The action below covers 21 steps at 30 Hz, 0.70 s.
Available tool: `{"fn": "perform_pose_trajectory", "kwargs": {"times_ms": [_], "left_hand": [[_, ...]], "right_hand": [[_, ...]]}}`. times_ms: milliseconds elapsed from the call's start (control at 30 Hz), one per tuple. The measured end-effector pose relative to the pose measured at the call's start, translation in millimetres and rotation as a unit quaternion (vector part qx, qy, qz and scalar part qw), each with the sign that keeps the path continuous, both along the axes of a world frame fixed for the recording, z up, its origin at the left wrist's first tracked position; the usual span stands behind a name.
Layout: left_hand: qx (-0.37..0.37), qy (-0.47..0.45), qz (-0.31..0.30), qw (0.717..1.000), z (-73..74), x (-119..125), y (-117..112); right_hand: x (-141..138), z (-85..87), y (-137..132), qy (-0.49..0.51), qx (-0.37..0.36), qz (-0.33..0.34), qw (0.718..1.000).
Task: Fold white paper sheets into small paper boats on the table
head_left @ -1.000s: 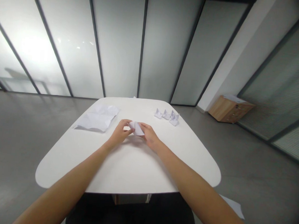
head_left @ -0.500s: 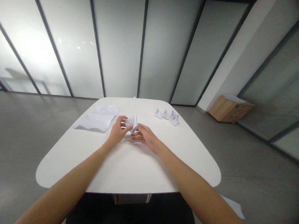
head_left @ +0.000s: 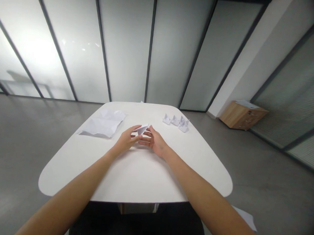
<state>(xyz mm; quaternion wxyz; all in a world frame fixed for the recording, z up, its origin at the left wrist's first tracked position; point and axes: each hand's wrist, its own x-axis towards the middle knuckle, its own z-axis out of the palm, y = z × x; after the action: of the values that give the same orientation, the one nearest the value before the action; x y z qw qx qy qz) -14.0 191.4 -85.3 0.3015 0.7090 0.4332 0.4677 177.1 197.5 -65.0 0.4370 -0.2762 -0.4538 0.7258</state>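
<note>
Head view showed us two bare hands working close together above the middle of a white surface [head_left: 138, 176]. With our left hand [head_left: 126, 138] we were grasping a small folded paper [head_left: 142, 129], which was pinched between the thumb and the fingers. This paper was between our two hands, tilted, with a pointed end directed to the upper right. Our right hand [head_left: 157, 142] was loosely curved beside it, the thumb and the fingers spread apart from each other. Its thumb was very near the pointed end, but we could not tell whether it touched the paper.

To the left, beyond our left hand, we saw some creased white sheets [head_left: 104, 123] lying flat on the surface, partly overlapping. At the far right part of the surface, several folded pieces [head_left: 175, 121] stood near one another, with points upward. Behind everything we had frosted glass panels [head_left: 126, 52] with dark frames, and on the floor [head_left: 270, 172] at the right stood a wooden cabinet [head_left: 241, 115]. Another white sheet [head_left: 246, 217] showed below the right edge of the surface.
</note>
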Motion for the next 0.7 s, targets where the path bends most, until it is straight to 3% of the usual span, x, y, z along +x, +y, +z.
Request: {"fn": "perform_pose_trajectory", "kwargs": {"times_ms": [200,367,533,700], "left_hand": [[0.026,0.029,-0.013,0.999,-1.8,-0.6,0.0],[0.096,0.114,0.047,0.988,2.0,-3.7,-3.0],[0.191,0.238,0.094,0.948,11.7,-4.9,-14.3],[0.231,0.325,0.137,0.907,11.2,-1.9,-20.1]], "right_hand": [[-0.4,-4.2,1.9,0.003,-0.04,-0.017,0.999],[-0.8,-5.4,-0.2,-0.023,-0.011,0.014,1.0],[-3.3,-2.6,-3.9,-0.033,-0.004,0.034,0.999],[-6.7,-0.8,-6.4,-0.034,-0.024,0.039,0.998]]}}
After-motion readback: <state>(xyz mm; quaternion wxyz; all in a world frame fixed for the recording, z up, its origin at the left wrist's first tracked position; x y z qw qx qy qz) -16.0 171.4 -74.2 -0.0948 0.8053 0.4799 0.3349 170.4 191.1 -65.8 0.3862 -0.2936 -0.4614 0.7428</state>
